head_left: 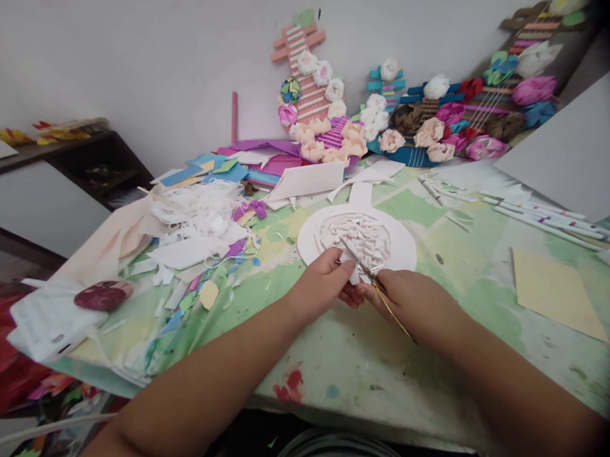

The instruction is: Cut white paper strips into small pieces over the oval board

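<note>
Above the table, my left hand (323, 284) pinches a small white paper piece (355, 275) between thumb and fingers. My right hand (422, 308) grips a pair of scissors (394, 313) with gold-coloured handles. Their blades point away from me and lie against the white piece; how far apart they are is hard to tell. Just beyond both hands lies a flat white oval cutout (405, 241) with a short neck at its far side. Many small white paper bits (352, 227) fill its centre, inside a raised ring.
Shredded white paper (199, 209) and coloured scraps cover the table's left side. Several guitar-shaped decorations with paper flowers (313, 88) lean against the wall. On the right are a cream sheet (557, 290) and thin white sticks (549, 220). A dark red object (103, 295) sits at far left.
</note>
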Available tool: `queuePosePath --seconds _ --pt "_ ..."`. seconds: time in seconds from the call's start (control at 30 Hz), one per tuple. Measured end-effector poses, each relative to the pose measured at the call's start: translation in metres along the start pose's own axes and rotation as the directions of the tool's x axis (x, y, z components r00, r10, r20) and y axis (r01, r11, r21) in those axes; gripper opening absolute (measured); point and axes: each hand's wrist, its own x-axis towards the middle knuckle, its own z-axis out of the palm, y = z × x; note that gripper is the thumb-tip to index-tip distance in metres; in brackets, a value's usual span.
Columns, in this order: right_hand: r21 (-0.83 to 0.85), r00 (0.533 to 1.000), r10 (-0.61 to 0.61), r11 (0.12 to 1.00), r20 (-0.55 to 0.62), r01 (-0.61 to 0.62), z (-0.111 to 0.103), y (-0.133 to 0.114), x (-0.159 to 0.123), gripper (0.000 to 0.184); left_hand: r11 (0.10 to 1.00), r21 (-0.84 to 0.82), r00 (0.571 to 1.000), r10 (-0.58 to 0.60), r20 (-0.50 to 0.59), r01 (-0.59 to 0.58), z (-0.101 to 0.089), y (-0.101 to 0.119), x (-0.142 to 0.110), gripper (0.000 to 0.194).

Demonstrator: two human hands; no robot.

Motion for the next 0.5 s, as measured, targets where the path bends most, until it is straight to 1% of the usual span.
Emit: queuePosePath --seconds 0.07,0.13,0.2,0.27,0.3,0.37,0.43,0.5 --pt "0.065 1.000 0.017 0.998 0.000 -0.017 0.0004 0.0009 0.0001 0.042 1.000 0.003 1.000 0.017 0.017 -0.018 -0.0017 -0.0007 0.0007 0.014" --pt "0.171 1.000 0.023 0.985 -0.006 -0.021 0.0009 0.0011 -0.0010 0.039 0.998 0.025 0.998 0.050 0.039 -0.051 -0.0029 -0.0005 -0.0001 0.013" --pt "0.288 1.000 0.010 0.958 -0.013 -0.005 0.0016 0.0003 -0.0028 0.035 0.995 0.056 0.994 0.079 0.077 -0.083 -0.0034 0.0005 -0.0021 0.012" --pt "0.362 1.000 -0.005 0.932 -0.019 0.011 0.0022 -0.0013 -0.0043 0.034 0.990 0.093 0.990 0.092 0.106 -0.102 -0.0035 0.0017 -0.0045 0.012" --pt "0.374 1.000 -0.002 0.927 -0.022 0.010 0.0024 -0.0021 -0.0047 0.034 0.988 0.117 0.989 0.092 0.112 -0.105 -0.0036 0.0023 -0.0055 0.013" --pt "0.348 1.000 0.021 0.938 -0.019 -0.013 0.0029 -0.0035 -0.0047 0.035 0.980 0.172 0.991 0.085 0.103 -0.102 -0.0041 0.0037 -0.0065 0.012" --pt "0.277 0.999 0.049 0.960 -0.012 -0.044 0.0036 -0.0038 -0.0035 0.036 0.972 0.218 0.994 0.065 0.091 -0.083 -0.0046 0.0049 -0.0063 0.012" --pt "0.199 0.997 0.071 0.978 -0.010 -0.068 0.0044 -0.0029 -0.0016 0.039 0.971 0.231 0.996 0.040 0.076 -0.057 -0.0045 0.0055 -0.0051 0.011"
